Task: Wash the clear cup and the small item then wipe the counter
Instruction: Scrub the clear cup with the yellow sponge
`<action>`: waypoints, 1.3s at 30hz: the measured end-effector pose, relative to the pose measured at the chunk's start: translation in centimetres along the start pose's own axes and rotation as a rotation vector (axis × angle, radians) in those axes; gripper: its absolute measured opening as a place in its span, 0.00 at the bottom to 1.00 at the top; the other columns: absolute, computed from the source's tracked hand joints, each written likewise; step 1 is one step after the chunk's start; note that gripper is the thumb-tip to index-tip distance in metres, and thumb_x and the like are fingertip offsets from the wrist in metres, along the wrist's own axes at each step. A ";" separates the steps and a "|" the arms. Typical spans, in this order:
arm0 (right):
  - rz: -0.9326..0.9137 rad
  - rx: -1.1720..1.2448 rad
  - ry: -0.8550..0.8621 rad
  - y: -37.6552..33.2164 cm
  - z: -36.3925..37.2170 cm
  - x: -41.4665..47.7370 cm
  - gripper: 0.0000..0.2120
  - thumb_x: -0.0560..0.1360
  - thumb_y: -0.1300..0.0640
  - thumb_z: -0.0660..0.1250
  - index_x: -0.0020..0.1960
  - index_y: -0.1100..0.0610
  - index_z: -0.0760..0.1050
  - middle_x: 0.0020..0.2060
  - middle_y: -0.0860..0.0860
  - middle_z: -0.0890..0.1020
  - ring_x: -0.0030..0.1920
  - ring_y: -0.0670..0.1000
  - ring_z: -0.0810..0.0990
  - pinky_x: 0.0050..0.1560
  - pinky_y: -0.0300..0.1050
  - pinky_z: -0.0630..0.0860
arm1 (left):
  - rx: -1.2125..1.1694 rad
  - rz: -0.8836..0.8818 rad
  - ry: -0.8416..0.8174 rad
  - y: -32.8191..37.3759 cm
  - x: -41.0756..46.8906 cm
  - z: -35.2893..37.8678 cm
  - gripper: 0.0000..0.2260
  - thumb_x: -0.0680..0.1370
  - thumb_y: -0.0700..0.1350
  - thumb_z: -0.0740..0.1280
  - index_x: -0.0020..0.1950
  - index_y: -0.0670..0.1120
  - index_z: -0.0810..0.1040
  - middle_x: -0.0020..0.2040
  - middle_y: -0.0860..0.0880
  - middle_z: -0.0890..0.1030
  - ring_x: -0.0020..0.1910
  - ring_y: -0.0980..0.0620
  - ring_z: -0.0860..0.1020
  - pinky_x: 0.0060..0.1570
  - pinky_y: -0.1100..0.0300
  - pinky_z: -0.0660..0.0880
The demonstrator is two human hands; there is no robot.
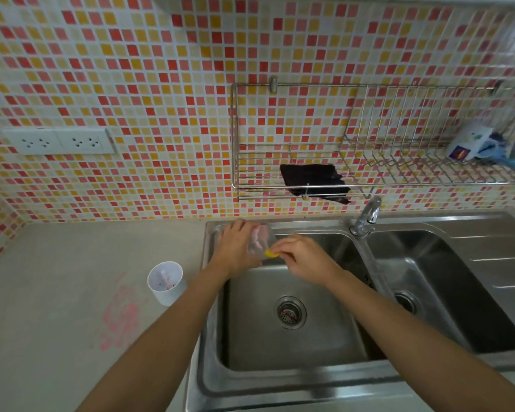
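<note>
— Where are your hands?
— Both are over the far left corner of the sink (pixel 280 352). My left hand (pixel 235 248) is curled round the clear cup (pixel 262 237), which is tilted with its mouth toward my other hand, as far as I can tell. My right hand (pixel 305 260) pinches a small yellow piece (pixel 271 253) between thumb and fingertips, right at the cup's rim. I cannot tell whether it is a sponge scrap.

— Which step is that?
— The first one, I'd say: scrubbing the clear cup. It is held above the left basin at eleven o'clock from the drain (pixel 290 312), with pink showing through its wall.

— And next?
— Work the yellow piece round the inside, then rinse. The tap (pixel 366 218) stands at two o'clock from my hands, so the cup has to travel that way. Whether water is running I cannot tell.

— What's left after that?
— The white cup (pixel 165 281) stands on the counter (pixel 57 292) at nine o'clock from the drain, with pink bits inside. It is probably the small item. At seven o'clock from it, a pink smear (pixel 121 319) on the counter wants wiping. A dark cloth (pixel 312 182) hangs on the wall rack (pixel 262 185) at twelve o'clock, and it could serve for that.
</note>
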State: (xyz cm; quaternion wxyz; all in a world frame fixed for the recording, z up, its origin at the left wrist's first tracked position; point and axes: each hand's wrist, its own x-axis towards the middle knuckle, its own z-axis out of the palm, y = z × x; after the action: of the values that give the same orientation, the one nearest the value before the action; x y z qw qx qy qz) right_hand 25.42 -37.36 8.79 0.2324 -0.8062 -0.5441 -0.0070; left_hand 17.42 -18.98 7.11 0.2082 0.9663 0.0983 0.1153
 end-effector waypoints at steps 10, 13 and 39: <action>-0.157 -0.131 0.011 3.3 -0.5 0.0 0.16 0.66 0.68 0.72 0.52 0.56 0.83 0.50 0.50 0.85 0.52 0.53 0.79 0.56 0.47 0.76 | -0.003 0.001 -0.074 2.7 2.0 1.1 0.39 0.63 0.52 0.78 0.70 0.53 0.65 0.68 0.52 0.69 0.68 0.51 0.66 0.68 0.50 0.67; -0.061 0.083 -0.063 3.9 0.1 0.0 0.13 0.74 0.64 0.67 0.56 0.54 0.82 0.53 0.48 0.84 0.54 0.50 0.78 0.60 0.38 0.69 | 0.028 -0.024 -0.084 2.2 1.9 1.7 0.36 0.64 0.55 0.76 0.68 0.55 0.65 0.68 0.53 0.70 0.67 0.52 0.67 0.65 0.47 0.71; -0.214 -0.041 0.022 6.9 0.5 -0.1 0.15 0.68 0.65 0.74 0.54 0.56 0.81 0.51 0.50 0.83 0.53 0.53 0.76 0.52 0.45 0.77 | -0.239 -0.154 -0.017 3.3 1.9 3.5 0.41 0.63 0.51 0.79 0.70 0.49 0.63 0.66 0.51 0.71 0.65 0.52 0.69 0.65 0.55 0.69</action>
State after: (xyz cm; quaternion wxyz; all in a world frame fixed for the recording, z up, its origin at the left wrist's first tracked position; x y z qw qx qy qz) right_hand 31.34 -39.30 5.78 0.2196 -0.7480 -0.6242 -0.0519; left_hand 20.65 -22.78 5.75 0.3308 0.9252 0.1558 0.1016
